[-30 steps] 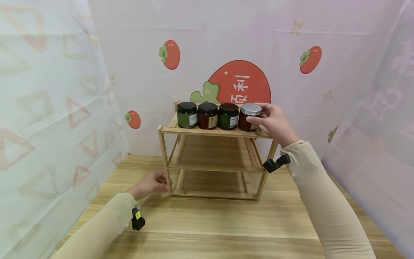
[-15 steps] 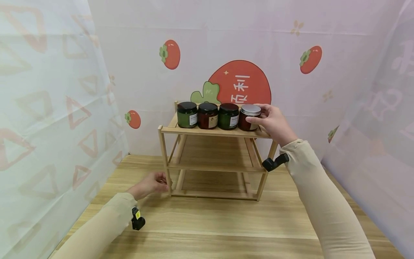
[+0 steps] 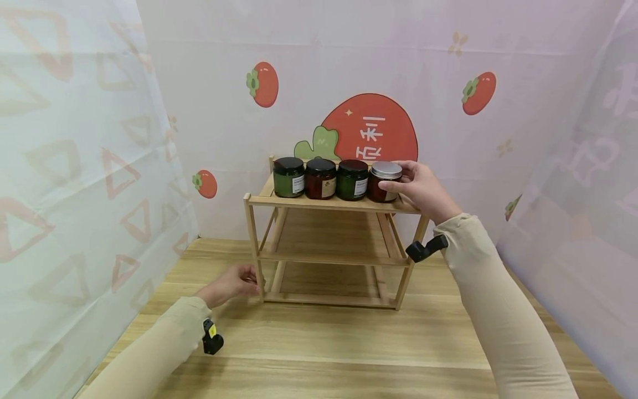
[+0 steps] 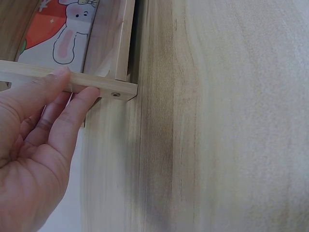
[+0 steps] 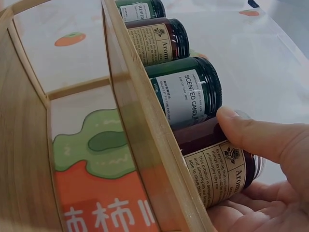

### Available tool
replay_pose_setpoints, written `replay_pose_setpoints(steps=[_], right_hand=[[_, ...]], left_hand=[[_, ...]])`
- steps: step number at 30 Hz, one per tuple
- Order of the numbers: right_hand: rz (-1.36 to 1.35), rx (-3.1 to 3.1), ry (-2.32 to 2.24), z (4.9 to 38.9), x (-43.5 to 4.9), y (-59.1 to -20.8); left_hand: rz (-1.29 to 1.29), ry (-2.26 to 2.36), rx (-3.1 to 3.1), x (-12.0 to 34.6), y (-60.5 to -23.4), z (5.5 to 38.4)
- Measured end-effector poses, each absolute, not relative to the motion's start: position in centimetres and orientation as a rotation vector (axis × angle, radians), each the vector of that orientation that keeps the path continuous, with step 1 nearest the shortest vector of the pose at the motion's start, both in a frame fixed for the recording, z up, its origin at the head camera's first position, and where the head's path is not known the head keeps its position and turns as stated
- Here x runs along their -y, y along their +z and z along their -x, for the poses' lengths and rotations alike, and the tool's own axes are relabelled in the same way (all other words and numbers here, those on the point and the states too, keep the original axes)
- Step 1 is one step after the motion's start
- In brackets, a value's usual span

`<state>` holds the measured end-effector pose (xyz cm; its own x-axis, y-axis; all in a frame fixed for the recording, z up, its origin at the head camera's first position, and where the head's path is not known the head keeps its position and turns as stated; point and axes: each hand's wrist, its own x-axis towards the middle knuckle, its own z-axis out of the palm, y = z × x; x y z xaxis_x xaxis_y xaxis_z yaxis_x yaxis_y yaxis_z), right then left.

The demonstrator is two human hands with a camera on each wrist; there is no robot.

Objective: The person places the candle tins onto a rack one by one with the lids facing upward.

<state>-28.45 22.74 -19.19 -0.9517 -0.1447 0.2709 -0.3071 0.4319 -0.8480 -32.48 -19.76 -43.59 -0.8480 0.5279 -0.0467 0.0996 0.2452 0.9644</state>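
Note:
A wooden rack carries a row of scented candle jars on its top shelf. My right hand grips the rightmost one, a dark red-brown candle jar with a silver lid, thumb in front and fingers behind. Left of it stand a green candle jar, a red-brown candle jar and another green candle jar, all with dark lids. Low at the rack's front left, my left hand pinches the upright leg between thumb and fingers.
The rack stands on a wood-grain table, its lower shelves below the jars. Printed cloth hangs behind as a back wall, with cloth sides at left and right. Each wrist wears a black camera.
Almost nothing differs. My right forearm shifts very slightly, while the jars, the rack and my left hand stay where they were.

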Motion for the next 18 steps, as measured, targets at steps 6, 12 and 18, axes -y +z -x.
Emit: replay_pose_setpoints(steps=[6, 12, 18], right_hand=[[-0.418, 2.54, 1.574, 28.7, -22.9, -19.2], [-0.409, 2.501, 1.571, 28.5, -23.3, -19.1], [-0.442, 2.494, 1.521, 27.9, -23.8, -18.7]], left_hand=[[-0.59, 1.63, -2.172, 19.8, -43.7, 32.5], [-0.609, 1.618, -2.182, 19.8, -43.8, 32.5], [-0.617, 1.613, -2.18, 19.8, -44.0, 32.7]])
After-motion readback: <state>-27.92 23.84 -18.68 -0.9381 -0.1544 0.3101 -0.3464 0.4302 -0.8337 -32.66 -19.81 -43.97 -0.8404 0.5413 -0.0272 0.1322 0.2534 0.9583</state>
